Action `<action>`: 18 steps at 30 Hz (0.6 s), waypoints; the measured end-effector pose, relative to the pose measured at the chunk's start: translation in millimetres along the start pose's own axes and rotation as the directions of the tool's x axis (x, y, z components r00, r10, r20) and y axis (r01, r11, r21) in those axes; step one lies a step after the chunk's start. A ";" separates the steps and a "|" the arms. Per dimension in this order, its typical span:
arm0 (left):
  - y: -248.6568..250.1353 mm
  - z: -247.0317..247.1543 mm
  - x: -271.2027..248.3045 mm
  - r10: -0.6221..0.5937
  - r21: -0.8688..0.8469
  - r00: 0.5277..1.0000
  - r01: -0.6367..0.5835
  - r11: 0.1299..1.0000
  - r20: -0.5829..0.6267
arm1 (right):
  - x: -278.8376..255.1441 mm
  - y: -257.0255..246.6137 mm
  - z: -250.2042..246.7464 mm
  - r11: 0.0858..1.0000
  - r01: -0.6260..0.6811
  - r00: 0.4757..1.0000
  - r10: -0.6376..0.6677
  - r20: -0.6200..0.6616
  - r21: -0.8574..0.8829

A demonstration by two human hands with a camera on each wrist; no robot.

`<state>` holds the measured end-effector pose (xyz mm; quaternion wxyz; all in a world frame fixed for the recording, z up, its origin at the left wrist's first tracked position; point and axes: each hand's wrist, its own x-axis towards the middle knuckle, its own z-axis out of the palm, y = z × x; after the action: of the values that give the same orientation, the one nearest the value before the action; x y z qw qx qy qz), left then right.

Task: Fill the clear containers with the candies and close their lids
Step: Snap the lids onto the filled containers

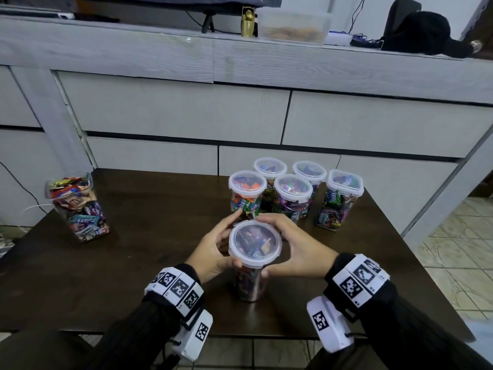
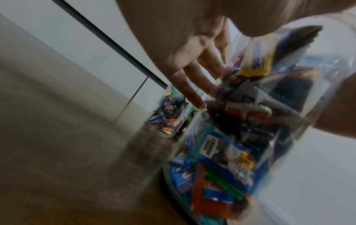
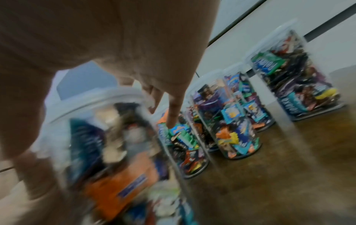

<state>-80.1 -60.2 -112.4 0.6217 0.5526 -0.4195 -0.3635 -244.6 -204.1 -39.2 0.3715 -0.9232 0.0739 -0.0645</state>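
A round clear container (image 1: 249,281) packed with wrapped candies stands at the middle of the dark table (image 1: 128,268), with its clear lid (image 1: 254,244) on top. My left hand (image 1: 213,245) cups the lid's left rim, thumb at the near edge and index finger reaching round the far side. My right hand (image 1: 293,248) wraps the right rim, fingers over the far edge and thumb under the near edge. The left wrist view shows the container (image 2: 240,137) with fingers (image 2: 194,94) laid along its wall. In the blurred right wrist view the container (image 3: 115,144) fills the lower left under my palm.
Several lidded, candy-filled containers (image 1: 292,194) cluster behind my hands, a square one (image 1: 338,198) at the right. An open square jar of candies (image 1: 77,206) stands at the table's far left. Grey drawer fronts (image 1: 186,113) rise behind the table.
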 end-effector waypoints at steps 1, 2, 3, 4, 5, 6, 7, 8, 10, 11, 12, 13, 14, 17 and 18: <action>0.1 -2.8 -0.7 -0.021 0.000 1.000 0.021 1.000 0.013 | -1.6 3.2 -3.4 0.999 -0.011 1.000 0.011 0.005 0.040; 0.2 -4.9 -1.6 -0.035 0.011 0.999 0.035 0.999 0.024 | -2.9 5.7 -5.5 0.998 -0.019 1.000 0.019 0.009 0.059; -0.8 -6.0 -2.9 -0.044 0.034 0.999 0.043 0.999 0.029 | -4.1 7.5 -6.5 0.998 -0.019 1.000 0.019 0.002 0.057; -2.9 -6.0 -4.3 -0.048 0.067 0.998 0.045 0.997 0.035 | -4.4 8.9 -6.1 0.999 -0.017 1.000 0.018 -0.015 0.044; -5.9 -5.0 -5.9 -0.052 0.111 0.998 0.047 0.993 0.045 | -4.2 9.6 -4.7 1.000 -0.016 0.999 0.017 -0.035 0.027; -9.3 -2.6 -7.5 -0.063 0.161 0.997 0.054 0.986 0.052 | -3.5 9.8 -2.5 1.000 -0.016 0.998 0.016 -0.053 0.002; -12.3 0.6 -9.0 -0.074 0.203 0.996 0.062 0.977 0.052 | -2.6 9.6 0.5 0.999 -0.016 0.998 0.014 -0.063 -0.028; -15.6 3.6 -10.4 -0.077 0.229 0.996 0.066 0.971 0.039 | -1.9 9.7 4.3 0.998 -0.019 0.998 0.015 -0.065 -0.057; -22.8 7.8 -10.3 -0.066 0.242 0.998 0.068 0.968 -0.014 | -3.4 10.9 12.7 0.996 -0.044 0.997 0.039 -0.060 -0.078; -25.7 9.1 -9.9 -0.063 0.247 0.997 0.069 0.967 -0.034 | -5.9 11.7 16.6 0.995 -0.061 0.997 0.057 -0.055 -0.073; -27.5 9.9 -9.6 -0.059 0.257 0.997 0.068 0.964 -0.043 | -8.9 12.6 20.3 0.995 -0.074 0.996 0.071 -0.053 -0.060; -28.6 10.9 -9.3 -0.056 0.271 0.998 0.065 0.960 -0.043 | -12.2 13.2 23.2 0.996 -0.083 0.995 0.080 -0.052 -0.039; -29.6 11.8 -8.9 -0.055 0.283 0.998 0.064 0.957 -0.042 | -14.8 13.1 25.0 0.996 -0.088 0.995 0.088 -0.047 -0.016; -32.7 14.8 -9.2 -0.039 0.306 0.997 0.060 0.950 -0.073 | -16.1 9.9 22.5 0.996 -0.090 0.996 0.091 -0.010 0.024; -33.0 15.8 -9.5 -0.028 0.318 0.996 0.052 0.947 -0.081 | -14.8 8.2 18.7 0.996 -0.085 0.996 0.085 0.003 0.024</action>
<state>-97.9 -61.7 -145.7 0.5318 0.6677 -0.4377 -0.2822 -256.6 -194.6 -59.3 0.3851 -0.9148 0.1118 -0.0486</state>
